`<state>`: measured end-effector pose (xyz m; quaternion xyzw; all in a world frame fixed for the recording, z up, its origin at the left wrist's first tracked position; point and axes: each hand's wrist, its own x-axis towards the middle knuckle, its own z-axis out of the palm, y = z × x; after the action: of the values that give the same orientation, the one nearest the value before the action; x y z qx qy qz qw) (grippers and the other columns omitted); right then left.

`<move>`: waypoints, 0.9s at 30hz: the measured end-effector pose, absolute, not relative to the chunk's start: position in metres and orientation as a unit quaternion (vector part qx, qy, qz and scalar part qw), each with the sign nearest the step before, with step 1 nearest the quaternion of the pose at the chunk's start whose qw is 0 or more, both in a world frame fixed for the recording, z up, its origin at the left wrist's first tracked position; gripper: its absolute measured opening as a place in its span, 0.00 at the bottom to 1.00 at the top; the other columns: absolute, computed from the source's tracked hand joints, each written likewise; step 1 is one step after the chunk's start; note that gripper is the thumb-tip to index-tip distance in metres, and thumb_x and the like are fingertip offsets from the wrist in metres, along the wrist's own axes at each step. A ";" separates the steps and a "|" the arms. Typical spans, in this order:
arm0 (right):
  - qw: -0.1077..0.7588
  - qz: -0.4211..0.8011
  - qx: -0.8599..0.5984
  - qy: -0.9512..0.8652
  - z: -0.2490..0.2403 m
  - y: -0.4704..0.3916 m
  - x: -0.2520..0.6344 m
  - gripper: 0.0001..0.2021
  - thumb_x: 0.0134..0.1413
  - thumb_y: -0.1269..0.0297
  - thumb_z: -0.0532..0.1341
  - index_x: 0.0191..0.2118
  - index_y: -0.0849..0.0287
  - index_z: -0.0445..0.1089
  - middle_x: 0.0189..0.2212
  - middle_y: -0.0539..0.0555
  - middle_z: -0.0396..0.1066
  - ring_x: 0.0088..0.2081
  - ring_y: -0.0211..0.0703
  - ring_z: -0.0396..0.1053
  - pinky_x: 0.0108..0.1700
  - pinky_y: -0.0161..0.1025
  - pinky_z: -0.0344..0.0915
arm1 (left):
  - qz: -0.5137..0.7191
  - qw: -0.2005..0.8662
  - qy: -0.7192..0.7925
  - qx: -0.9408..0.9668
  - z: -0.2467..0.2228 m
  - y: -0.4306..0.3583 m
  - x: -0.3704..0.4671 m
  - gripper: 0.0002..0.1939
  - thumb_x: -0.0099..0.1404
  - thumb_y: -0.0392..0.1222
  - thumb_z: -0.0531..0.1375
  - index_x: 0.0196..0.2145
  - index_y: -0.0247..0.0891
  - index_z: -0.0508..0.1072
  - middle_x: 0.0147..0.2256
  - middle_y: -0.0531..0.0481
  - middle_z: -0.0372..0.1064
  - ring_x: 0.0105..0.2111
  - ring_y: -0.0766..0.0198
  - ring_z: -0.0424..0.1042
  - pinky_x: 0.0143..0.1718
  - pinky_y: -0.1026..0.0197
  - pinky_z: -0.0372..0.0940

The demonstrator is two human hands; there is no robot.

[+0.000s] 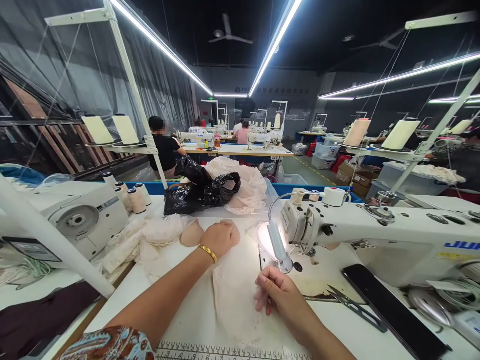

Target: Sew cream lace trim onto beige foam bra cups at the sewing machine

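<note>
My left hand [219, 239], with a gold bracelet at the wrist, is closed over a beige rounded cup pad [236, 234] on the white table. Its fingertips are mostly hidden from me. Another beige cup pad [192, 235] lies just left of that hand, against a heap of cream lace fabric [165, 229]. A thin pale cloth piece [234, 295] lies flat between my hands. My right hand [275, 290] is over the cloth's right edge, with thumb and fingers curled together; what they pinch, if anything, I cannot make out.
A sewing machine [360, 225] with a lit lamp [277, 240] stands at the right. Thread snips [358, 307] and a black phone [393, 310] lie before it. A black plastic bag [202, 192] sits behind. A ruler strip [225, 352] runs along the front. Co-workers sit farther off.
</note>
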<state>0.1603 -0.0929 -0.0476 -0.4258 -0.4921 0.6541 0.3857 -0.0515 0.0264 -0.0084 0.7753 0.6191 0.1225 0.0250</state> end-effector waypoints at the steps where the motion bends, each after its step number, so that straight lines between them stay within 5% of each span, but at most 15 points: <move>1: 0.388 0.654 -0.425 -0.491 -0.047 -0.093 0.160 0.27 0.52 0.34 0.65 0.34 0.56 0.66 0.28 0.52 0.76 0.28 0.43 0.75 0.28 0.36 0.61 | 0.119 0.018 0.620 0.775 -0.007 0.027 -0.052 0.14 0.74 0.47 0.62 0.50 0.35 0.74 0.48 0.45 0.74 0.46 0.56 0.75 0.49 0.48 0.72; 6: 0.401 0.659 -0.414 -0.483 -0.043 -0.094 0.163 0.25 0.54 0.36 0.66 0.35 0.57 0.69 0.28 0.51 0.76 0.30 0.42 0.74 0.29 0.35 0.62 | 0.193 -0.029 0.637 0.746 0.021 0.015 -0.062 0.10 0.73 0.34 0.55 0.41 0.34 0.77 0.44 0.39 0.76 0.47 0.51 0.74 0.51 0.48 0.68; 9: 0.400 0.662 -0.414 -0.481 -0.043 -0.094 0.164 0.26 0.56 0.36 0.65 0.37 0.58 0.71 0.26 0.51 0.75 0.30 0.41 0.73 0.30 0.35 0.62 | 0.256 -0.029 0.645 0.720 0.043 -0.015 -0.072 0.12 0.72 0.39 0.52 0.42 0.36 0.75 0.41 0.42 0.75 0.44 0.52 0.73 0.46 0.53 0.68; 12: 0.413 0.670 -0.402 -0.468 -0.044 -0.094 0.166 0.29 0.57 0.32 0.62 0.39 0.59 0.73 0.26 0.51 0.73 0.31 0.42 0.73 0.30 0.36 0.64 | 0.299 0.116 0.622 0.714 0.050 -0.061 -0.076 0.11 0.68 0.49 0.55 0.35 0.41 0.72 0.27 0.54 0.68 0.28 0.60 0.69 0.29 0.61 0.64; 15: 0.426 0.677 -0.375 -0.468 -0.044 -0.096 0.167 0.31 0.59 0.31 0.59 0.39 0.60 0.73 0.30 0.54 0.74 0.32 0.43 0.74 0.32 0.37 0.65 | 0.309 0.315 0.582 0.683 0.036 -0.102 -0.074 0.12 0.64 0.52 0.58 0.31 0.41 0.68 0.24 0.56 0.62 0.26 0.62 0.63 0.25 0.63 0.58; 20: 0.403 0.593 -0.398 -0.572 -0.037 -0.107 0.165 0.22 0.60 0.40 0.65 0.38 0.58 0.72 0.28 0.51 0.73 0.31 0.42 0.70 0.34 0.38 0.66 | 0.249 0.275 0.594 0.713 0.013 -0.125 -0.060 0.04 0.63 0.42 0.56 0.33 0.40 0.68 0.30 0.51 0.69 0.32 0.57 0.68 0.33 0.57 0.63; 22: 0.377 0.544 -0.414 -0.625 -0.035 -0.116 0.164 0.17 0.62 0.45 0.65 0.38 0.56 0.73 0.27 0.50 0.72 0.32 0.45 0.72 0.34 0.39 0.66 | 0.261 0.220 0.534 0.773 0.015 -0.124 -0.052 0.13 0.61 0.40 0.59 0.45 0.39 0.72 0.48 0.42 0.74 0.47 0.49 0.72 0.48 0.49 0.67; 24: 0.344 0.471 -0.404 -0.705 -0.032 -0.124 0.167 0.14 0.67 0.49 0.60 0.38 0.54 0.74 0.27 0.51 0.73 0.31 0.46 0.72 0.34 0.40 0.66 | 0.257 0.210 0.426 0.842 0.019 -0.120 -0.044 0.34 0.58 0.41 0.67 0.61 0.40 0.65 0.64 0.37 0.63 0.62 0.44 0.63 0.62 0.43 0.59; 26: 0.343 0.386 -0.371 -0.772 -0.030 -0.131 0.174 0.14 0.69 0.51 0.58 0.38 0.52 0.75 0.28 0.52 0.74 0.30 0.46 0.70 0.34 0.41 0.66 | 0.202 0.260 0.361 0.873 0.022 -0.112 -0.038 0.46 0.54 0.43 0.73 0.66 0.44 0.59 0.61 0.41 0.68 0.59 0.46 0.68 0.60 0.46 0.62; 27: 0.354 0.355 -0.371 -0.782 -0.029 -0.133 0.179 0.13 0.69 0.52 0.57 0.38 0.51 0.75 0.27 0.52 0.74 0.29 0.46 0.70 0.32 0.41 0.65 | 0.161 0.293 0.359 0.871 0.022 -0.107 -0.037 0.43 0.54 0.43 0.73 0.64 0.45 0.61 0.53 0.46 0.75 0.52 0.50 0.73 0.53 0.51 0.68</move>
<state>0.1786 -0.1327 -0.0287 -0.3715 -0.7815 0.3549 0.3540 -0.0368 -0.1073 0.0222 0.8712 0.3591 0.1611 0.2933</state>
